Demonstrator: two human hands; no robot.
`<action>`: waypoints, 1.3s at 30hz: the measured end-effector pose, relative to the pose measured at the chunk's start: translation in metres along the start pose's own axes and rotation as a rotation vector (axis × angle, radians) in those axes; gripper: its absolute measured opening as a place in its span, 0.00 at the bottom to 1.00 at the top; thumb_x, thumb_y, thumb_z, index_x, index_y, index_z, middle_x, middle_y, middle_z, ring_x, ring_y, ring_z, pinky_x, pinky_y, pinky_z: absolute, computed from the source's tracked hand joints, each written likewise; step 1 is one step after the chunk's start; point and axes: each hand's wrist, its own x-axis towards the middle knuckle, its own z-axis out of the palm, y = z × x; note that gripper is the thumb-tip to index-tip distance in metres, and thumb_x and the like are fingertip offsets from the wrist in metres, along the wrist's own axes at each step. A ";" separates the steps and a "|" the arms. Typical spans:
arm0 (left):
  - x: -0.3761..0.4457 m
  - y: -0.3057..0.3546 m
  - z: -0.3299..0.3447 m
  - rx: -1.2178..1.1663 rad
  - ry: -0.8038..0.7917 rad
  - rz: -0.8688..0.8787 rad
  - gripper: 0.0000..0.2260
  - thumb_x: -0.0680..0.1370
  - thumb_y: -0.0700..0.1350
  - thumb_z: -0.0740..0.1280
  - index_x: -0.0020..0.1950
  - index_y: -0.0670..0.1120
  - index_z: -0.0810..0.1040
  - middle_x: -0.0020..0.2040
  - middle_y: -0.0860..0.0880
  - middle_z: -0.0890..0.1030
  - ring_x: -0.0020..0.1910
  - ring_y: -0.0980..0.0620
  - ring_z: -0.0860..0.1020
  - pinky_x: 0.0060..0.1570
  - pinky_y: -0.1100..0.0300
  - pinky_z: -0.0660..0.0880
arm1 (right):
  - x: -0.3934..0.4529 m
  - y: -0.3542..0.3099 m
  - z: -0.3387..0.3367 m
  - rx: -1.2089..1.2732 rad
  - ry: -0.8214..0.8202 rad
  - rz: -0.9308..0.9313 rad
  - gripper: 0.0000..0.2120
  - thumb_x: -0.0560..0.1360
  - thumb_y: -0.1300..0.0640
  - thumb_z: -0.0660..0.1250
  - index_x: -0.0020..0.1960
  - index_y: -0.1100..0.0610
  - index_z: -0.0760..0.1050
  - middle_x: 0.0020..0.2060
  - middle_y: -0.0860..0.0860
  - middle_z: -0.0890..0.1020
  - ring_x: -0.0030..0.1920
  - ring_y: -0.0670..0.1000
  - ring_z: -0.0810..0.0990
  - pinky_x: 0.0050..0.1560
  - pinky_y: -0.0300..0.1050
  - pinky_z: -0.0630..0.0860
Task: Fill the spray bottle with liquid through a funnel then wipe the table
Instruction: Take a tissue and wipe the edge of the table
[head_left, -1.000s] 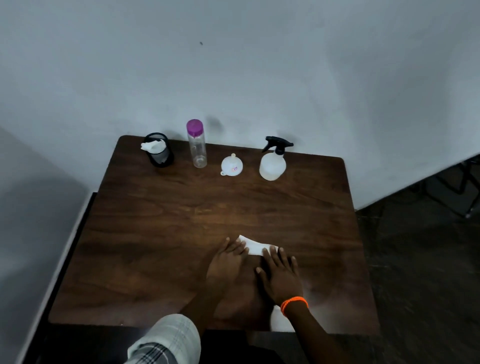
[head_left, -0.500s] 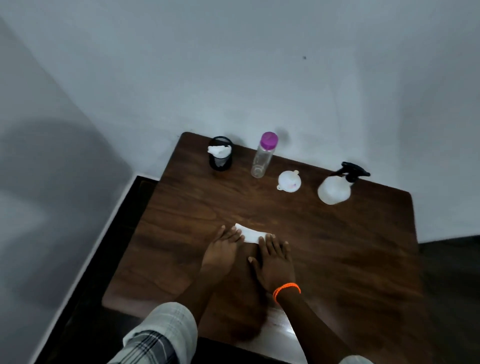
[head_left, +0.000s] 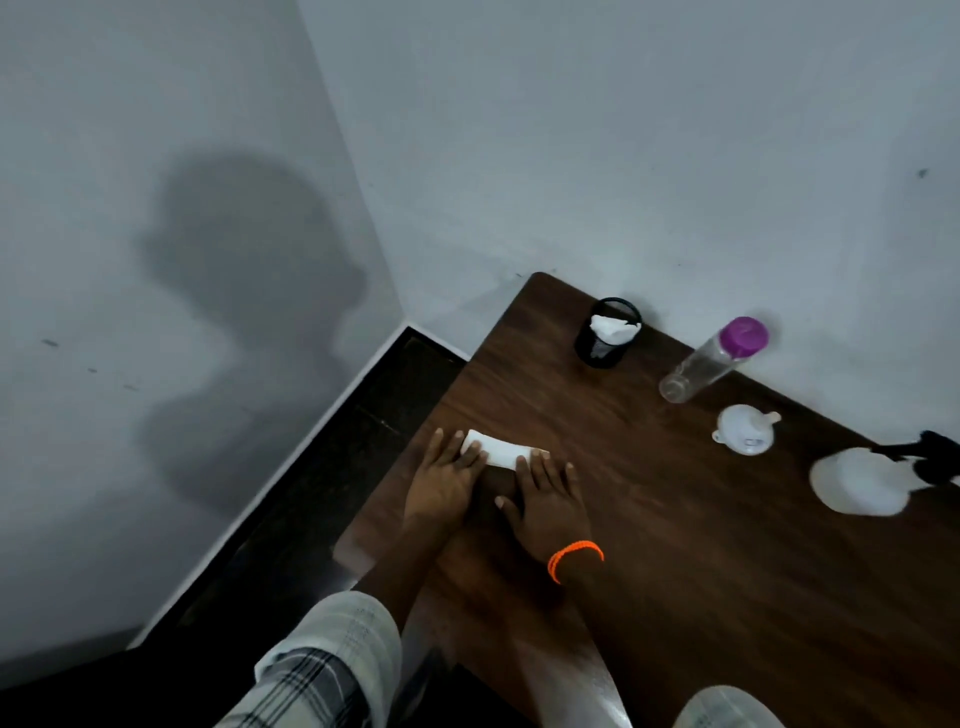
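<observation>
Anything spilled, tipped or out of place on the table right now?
Nothing stands out. The spray bottle, funnel, purple-capped bottle and mesh cup stand along the table's far edge, with no visible puddle. Both hands, left and right, press flat on a folded white tissue.

Both hands lie flat, palms down, on a dark brown wooden table (head_left: 675, 519). The left hand (head_left: 447, 483) and right hand (head_left: 545, 499) press their fingertips on a folded white paper tissue (head_left: 498, 451). Along the far edge stand a black mesh cup (head_left: 605, 343), a clear purple-capped plastic bottle (head_left: 711, 366), a white plastic funnel (head_left: 745, 428) and a blurred white spray bottle with black trigger (head_left: 862, 486).
</observation>
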 end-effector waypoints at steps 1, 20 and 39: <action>-0.004 -0.007 0.004 -0.006 0.010 -0.013 0.24 0.77 0.47 0.54 0.67 0.47 0.80 0.67 0.48 0.80 0.73 0.42 0.71 0.78 0.43 0.51 | 0.004 -0.007 0.000 0.003 0.008 -0.027 0.41 0.78 0.33 0.44 0.81 0.58 0.61 0.79 0.58 0.64 0.81 0.56 0.57 0.77 0.57 0.39; -0.122 -0.031 0.062 -0.216 0.074 -0.313 0.23 0.75 0.48 0.55 0.62 0.44 0.83 0.64 0.43 0.82 0.69 0.41 0.75 0.72 0.45 0.57 | -0.032 -0.094 0.036 -0.037 -0.046 -0.256 0.31 0.76 0.36 0.56 0.72 0.51 0.75 0.71 0.57 0.76 0.74 0.55 0.72 0.74 0.60 0.52; -0.084 0.127 0.060 -0.027 -0.044 0.310 0.23 0.71 0.46 0.57 0.58 0.44 0.86 0.60 0.46 0.84 0.67 0.40 0.77 0.73 0.44 0.53 | -0.199 0.061 0.076 0.100 0.022 0.202 0.29 0.78 0.36 0.59 0.77 0.41 0.67 0.77 0.46 0.69 0.78 0.53 0.65 0.76 0.59 0.50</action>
